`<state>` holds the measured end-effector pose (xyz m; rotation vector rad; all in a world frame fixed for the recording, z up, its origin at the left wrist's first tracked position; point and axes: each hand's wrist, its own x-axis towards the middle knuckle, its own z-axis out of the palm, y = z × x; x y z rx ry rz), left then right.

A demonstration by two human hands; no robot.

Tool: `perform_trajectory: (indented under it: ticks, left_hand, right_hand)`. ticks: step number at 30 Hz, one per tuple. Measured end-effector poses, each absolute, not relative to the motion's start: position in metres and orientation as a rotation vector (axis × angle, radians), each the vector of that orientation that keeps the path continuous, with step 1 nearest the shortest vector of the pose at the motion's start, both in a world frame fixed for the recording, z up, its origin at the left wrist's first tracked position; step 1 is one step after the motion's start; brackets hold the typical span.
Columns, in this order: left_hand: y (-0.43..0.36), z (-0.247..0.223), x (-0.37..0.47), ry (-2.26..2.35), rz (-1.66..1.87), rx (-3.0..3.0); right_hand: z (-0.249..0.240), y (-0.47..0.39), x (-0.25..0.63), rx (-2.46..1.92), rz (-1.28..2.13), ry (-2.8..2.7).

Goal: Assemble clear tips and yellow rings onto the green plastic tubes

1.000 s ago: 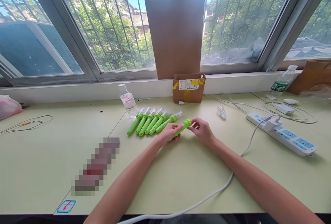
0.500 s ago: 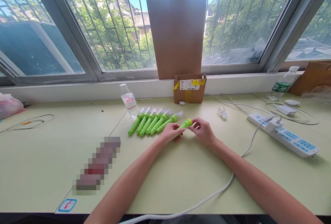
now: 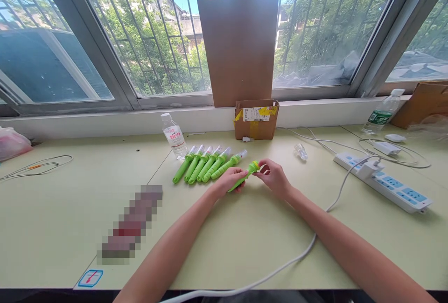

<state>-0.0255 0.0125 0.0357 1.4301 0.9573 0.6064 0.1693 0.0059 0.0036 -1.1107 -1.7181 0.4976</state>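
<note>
My left hand [image 3: 230, 181] is closed around the middle of a green plastic stick [image 3: 241, 181], whose narrow lower end points toward me. At its upper end is a yellow-green collar [image 3: 254, 167], with no clear cap over it. My right hand [image 3: 274, 177] has its thumb and fingers pinched at that collar; whether a small part sits between the fingertips cannot be made out. Just left of my hands, several similar green sticks [image 3: 199, 167] with clear tips lie side by side. A loose clear plastic cap [image 3: 301, 152] rests to the right, beyond my right hand.
A water bottle [image 3: 174, 137] stands behind the row of sticks. The small cardboard box [image 3: 256, 123] is at the window sill, a white bit [image 3: 247, 139] before it. On the right are a power strip [image 3: 385, 182] and another bottle [image 3: 382, 113]. A white cable [image 3: 297, 258] passes under my right forearm.
The green stick has turned in my left hand, and its lower end now shows below the fingers. Both hands stay in nearly the same place.
</note>
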Motion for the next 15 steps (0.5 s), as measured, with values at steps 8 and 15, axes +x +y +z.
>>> perform_trajectory:
  ticks: [8,15]
  left_hand:
    - [0.009,0.030,-0.023,1.077,0.694,1.584]
    - [0.012,0.024,-0.021,1.091,0.777,1.546]
  right_hand:
    - [0.002,0.004,0.170,-1.145,0.381,-1.755]
    - [0.004,0.004,0.170,-1.118,0.419,-1.704]
